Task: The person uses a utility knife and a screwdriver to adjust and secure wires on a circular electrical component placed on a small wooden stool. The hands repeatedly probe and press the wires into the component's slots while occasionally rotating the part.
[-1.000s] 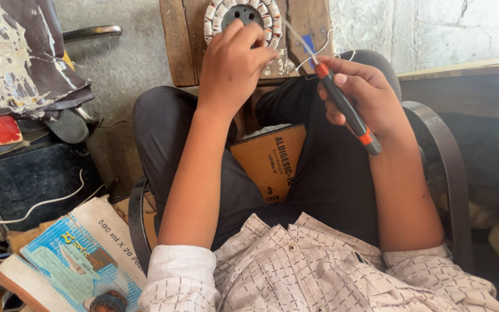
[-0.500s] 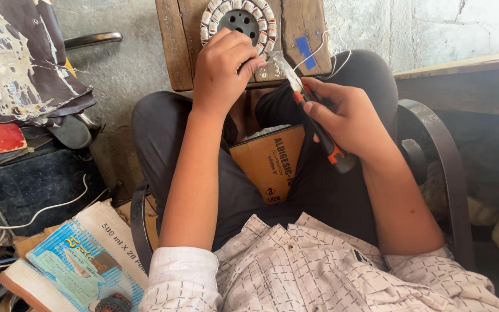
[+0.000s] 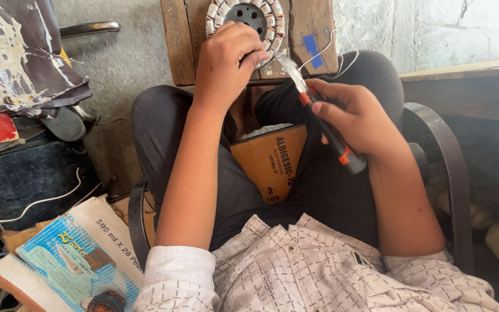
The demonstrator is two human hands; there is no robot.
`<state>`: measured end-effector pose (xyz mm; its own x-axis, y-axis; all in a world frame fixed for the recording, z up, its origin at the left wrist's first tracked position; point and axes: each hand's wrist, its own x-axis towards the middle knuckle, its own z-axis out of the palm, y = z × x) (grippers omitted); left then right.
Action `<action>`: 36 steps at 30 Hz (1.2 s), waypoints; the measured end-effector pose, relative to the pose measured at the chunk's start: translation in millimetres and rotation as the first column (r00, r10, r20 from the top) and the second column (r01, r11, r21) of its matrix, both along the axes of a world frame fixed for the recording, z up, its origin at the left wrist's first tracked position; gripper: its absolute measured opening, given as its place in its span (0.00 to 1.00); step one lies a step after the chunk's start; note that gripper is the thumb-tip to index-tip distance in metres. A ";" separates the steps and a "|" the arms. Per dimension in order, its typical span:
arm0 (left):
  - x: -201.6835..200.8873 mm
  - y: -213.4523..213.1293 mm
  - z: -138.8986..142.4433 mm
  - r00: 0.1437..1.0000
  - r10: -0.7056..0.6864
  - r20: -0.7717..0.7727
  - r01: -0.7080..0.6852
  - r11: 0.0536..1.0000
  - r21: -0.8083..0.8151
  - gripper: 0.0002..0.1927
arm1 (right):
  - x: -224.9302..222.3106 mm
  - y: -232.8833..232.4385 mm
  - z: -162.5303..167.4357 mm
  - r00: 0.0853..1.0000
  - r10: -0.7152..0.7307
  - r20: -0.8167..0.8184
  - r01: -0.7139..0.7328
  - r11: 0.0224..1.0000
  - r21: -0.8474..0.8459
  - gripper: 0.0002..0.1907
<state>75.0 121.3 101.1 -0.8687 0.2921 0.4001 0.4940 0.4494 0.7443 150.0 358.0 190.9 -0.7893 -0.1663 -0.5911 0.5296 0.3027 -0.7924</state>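
Screwdriver (image 3: 324,124): long axis runs diagonally, from lower right (black and orange handle end, over the person's right thigh) to upper left. Clear shaft section and tip point up and left toward the wound coil ring (image 3: 248,17); the tip ends at the ring's lower right edge, just beside the left hand's knuckles. Whether the tip touches the ring cannot be told.

Right hand (image 3: 356,118): closed around the screwdriver's handle, fingers wrapped over the middle of it, handle butt sticking out below the palm toward the wrist side.

Left hand (image 3: 226,60): curled into a loose fist, pressed on the lower part of the coil ring, fingers bent over its rim. It covers the ring's lower left; what the fingertips pinch is hidden.

Coil ring: round, with copper and white windings and a dark hub with holes, lying flat on a wooden board (image 3: 177,40) that rests across the knees. Thin white wires (image 3: 333,52) trail from the ring over the board's right side, past a blue tape patch (image 3: 313,51).

Between the thighs: a brown cardboard box (image 3: 270,162), below both hands. Screwdriver lies between the two hands' forearms, nearer the right.
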 end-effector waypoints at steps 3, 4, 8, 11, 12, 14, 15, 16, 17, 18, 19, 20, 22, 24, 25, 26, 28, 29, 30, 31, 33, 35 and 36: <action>-0.1 -0.4 -1.7 0.995 0.017 0.098 -0.025 0.996 0.082 0.03 | -1.2 5.3 -9.2 1.000 0.002 0.009 -0.001 0.998 -0.060 0.27; -0.1 -1.1 -2.0 0.989 0.019 0.146 -0.037 0.992 0.117 0.03 | -0.5 6.8 -11.2 1.000 0.003 0.007 -0.003 0.997 -0.076 0.28; -3.1 -5.6 -3.1 0.994 0.058 0.090 -0.081 0.960 0.269 0.04 | 0.0 12.3 -12.8 0.998 0.052 0.028 -0.050 0.996 -0.080 0.27; -3.3 -3.5 -7.2 0.995 0.077 0.070 -0.093 0.961 0.262 0.04 | -0.4 13.7 -7.3 0.996 0.078 0.051 -0.072 0.991 -0.114 0.26; -0.8 0.3 -9.8 0.994 0.104 0.041 -0.111 0.970 0.216 0.04 | -0.2 13.7 -4.3 0.996 0.078 0.049 -0.071 0.989 -0.133 0.26; -2.9 4.9 -14.9 0.982 0.180 -0.057 -0.171 0.976 0.133 0.03 | -6.0 11.1 0.0 0.990 0.135 0.034 -0.131 0.987 -0.093 0.26; -1.3 6.5 -17.6 0.971 0.216 -0.104 -0.206 0.974 0.092 0.02 | -5.7 8.2 2.2 0.983 0.180 0.045 -0.178 0.983 -0.038 0.26; 1.3 8.4 -20.5 0.958 0.245 -0.147 -0.239 0.969 0.055 0.02 | -4.1 4.7 4.0 0.973 0.220 0.064 -0.222 0.975 0.018 0.25; 1.1 10.8 -23.2 0.948 0.273 -0.164 -0.267 0.962 0.054 0.02 | -3.0 0.4 4.9 0.967 0.249 0.049 -0.251 0.968 0.020 0.23; 1.2 13.6 -25.8 0.937 0.301 -0.178 -0.296 0.954 0.056 0.02 | -1.4 -3.4 5.6 0.960 0.279 0.036 -0.280 0.960 0.023 0.20; 0.6 15.4 -28.1 0.924 0.328 -0.197 -0.323 0.945 0.057 0.03 | -0.8 -7.4 5.2 0.951 0.307 0.020 -0.308 0.951 0.027 0.18; 0.4 16.7 -30.0 0.903 0.358 -0.237 -0.364 0.931 0.020 0.04 | -0.6 -11.2 3.9 0.943 0.334 0.009 -0.332 0.935 0.121 0.18; 6.0 17.1 -33.4 0.856 0.412 -0.312 -0.448 0.892 -0.053 0.06 | 2.1 -16.6 1.0 0.922 0.388 0.003 -0.370 0.878 0.303 0.18; 7.9 18.6 -37.2 0.848 0.494 -0.189 -0.498 0.867 0.032 0.09 | 2.3 -15.5 -1.7 0.927 0.371 -0.060 -0.344 0.901 0.265 0.18; 7.2 18.0 -39.0 0.836 0.534 -0.128 -0.529 0.845 0.072 0.11 | 0.9 -14.5 -3.8 0.925 0.367 -0.096 -0.335 0.910 0.246 0.18; 6.7 17.0 -40.8 0.847 0.522 -0.103 -0.516 0.853 0.078 0.10 | -0.2 -13.0 -5.9 0.939 0.338 -0.069 -0.325 0.933 0.155 0.17; 5.0 15.1 -43.3 0.871 0.489 -0.048 -0.484 0.870 0.089 0.10 | -0.4 -9.5 -9.6 0.960 0.279 0.000 -0.279 0.960 -0.028 0.17; 6.2 14.3 -43.7 0.878 0.479 0.010 -0.474 0.866 0.162 0.09 | 1.0 -6.0 -9.8 0.967 0.254 -0.012 -0.252 0.953 -0.169 0.18; 6.9 13.2 -43.3 0.884 0.462 0.062 -0.463 0.854 0.236 0.09 | 2.1 -2.3 -10.0 0.974 0.226 -0.025 -0.223 0.925 -0.307 0.19; 5.5 12.8 -42.1 0.890 0.443 0.110 -0.454 0.835 0.310 0.09 | 1.1 2.1 -10.1 0.979 0.200 -0.036 -0.196 0.877 -0.438 0.20; 4.0 13.6 -37.1 0.837 0.541 -0.081 -0.531 0.839 0.121 0.03 | -2.8 8.8 -12.1 0.999 0.013 -0.030 -0.025 0.899 -0.438 0.20; 7.7 13.7 -28.6 0.803 0.560 -0.204 -0.577 0.816 -0.033 0.02 | -3.3 12.4 -14.7 0.994 -0.110 -0.009 0.091 0.857 -0.507 0.21; 11.1 13.6 -23.3 0.802 0.550 -0.232 -0.580 0.810 -0.088 0.03 | -3.3 13.9 -15.8 0.991 -0.137 0.002 0.114 0.812 -0.572 0.22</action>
<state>86.1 134.9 77.8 -0.8105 -0.1588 0.5638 0.2396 0.7885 0.5665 146.7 371.9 175.2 -0.8460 -0.3619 -0.3915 0.4983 -0.2758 -0.8219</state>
